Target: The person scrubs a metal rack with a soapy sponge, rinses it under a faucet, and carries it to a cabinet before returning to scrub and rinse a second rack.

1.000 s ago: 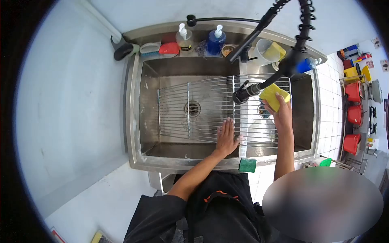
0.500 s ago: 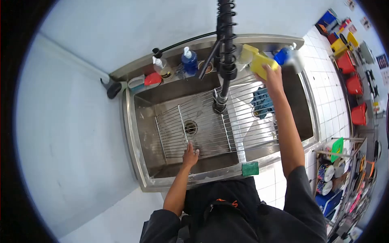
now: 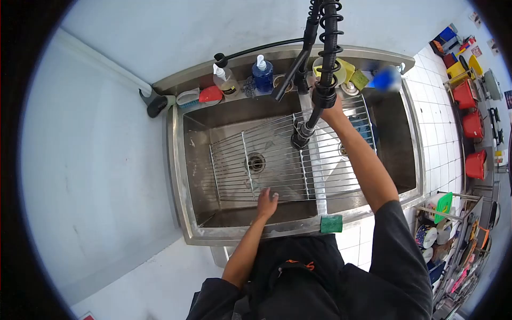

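Observation:
My left hand (image 3: 266,200) lies flat, fingers apart, on the near edge of the wire rack (image 3: 277,160) over the left basin of the steel sink (image 3: 178,176). My right hand (image 3: 336,114) reaches across the rack and is closed on the black handle of the spring pull-down sprayer (image 3: 323,99), whose nozzle (image 3: 299,140) points down at the rack. The coil partly hides its fingers. A yellow sponge (image 3: 346,68) sits on the back ledge, apart from both hands.
A clear soap bottle (image 3: 224,79), a blue bottle (image 3: 262,73) and a red scrubber (image 3: 211,95) line the back ledge. A green sponge (image 3: 331,223) lies on the front rim. A blue cloth (image 3: 365,130) lies under the rack. Red bins (image 3: 472,128) stand at right.
My right hand left the yellow sponge on the back ledge and came back to the sprayer handle. My left hand slid a little to the right along the rack's near edge.

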Tool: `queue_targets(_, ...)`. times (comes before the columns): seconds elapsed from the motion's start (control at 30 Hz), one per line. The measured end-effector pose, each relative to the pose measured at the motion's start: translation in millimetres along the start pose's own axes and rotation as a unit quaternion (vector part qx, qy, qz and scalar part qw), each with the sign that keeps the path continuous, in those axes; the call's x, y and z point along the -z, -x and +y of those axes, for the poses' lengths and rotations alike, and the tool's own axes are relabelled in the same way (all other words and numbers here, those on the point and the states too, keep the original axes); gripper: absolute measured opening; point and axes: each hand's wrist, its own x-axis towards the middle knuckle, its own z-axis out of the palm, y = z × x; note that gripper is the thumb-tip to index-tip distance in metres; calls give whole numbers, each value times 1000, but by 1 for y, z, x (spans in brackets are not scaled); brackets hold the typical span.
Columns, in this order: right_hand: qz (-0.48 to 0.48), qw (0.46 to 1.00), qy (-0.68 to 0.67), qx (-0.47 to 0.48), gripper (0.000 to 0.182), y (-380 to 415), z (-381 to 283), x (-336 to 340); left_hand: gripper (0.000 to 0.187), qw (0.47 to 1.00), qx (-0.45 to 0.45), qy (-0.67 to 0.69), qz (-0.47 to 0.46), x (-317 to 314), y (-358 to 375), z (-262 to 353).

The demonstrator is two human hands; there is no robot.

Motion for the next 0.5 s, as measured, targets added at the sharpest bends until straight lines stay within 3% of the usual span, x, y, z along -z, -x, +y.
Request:
queue_targets(0.07,-118,938,322,52,50,-13,-21,9,60,1000,13,-16,-1,-4,-1,13)
queue_targets(0.13,37,890,421,171,33,-13,14,-31,51,1000,2,-8,24,-7,-2,16)
queue_targets(0.27,46,919,365,145,30,5,-6,-33,37,996,5,91,10,-2,-13,20)
queue_targets(0.37,96,972,164,136,27,28,-29,-10,30,948,36,315,-14,-6,-33,34)
queue_targets(0.4,103,989,41,98,26,43,-42,-6,29,911,35,409,-35,-2,-46,51)
queue_targets(0.43,104,983,-152,2,27,65,-64,-5,30,876,74,475,-46,4,-58,75)
queue_targets(0.47,42,923,-336,-181,19,86,-35,-33,32,834,114,537,-58,11,-69,101)
queue_targets(0.5,-63,801,-568,-177,13,108,-65,-28,33,791,125,596,-59,11,-84,125)
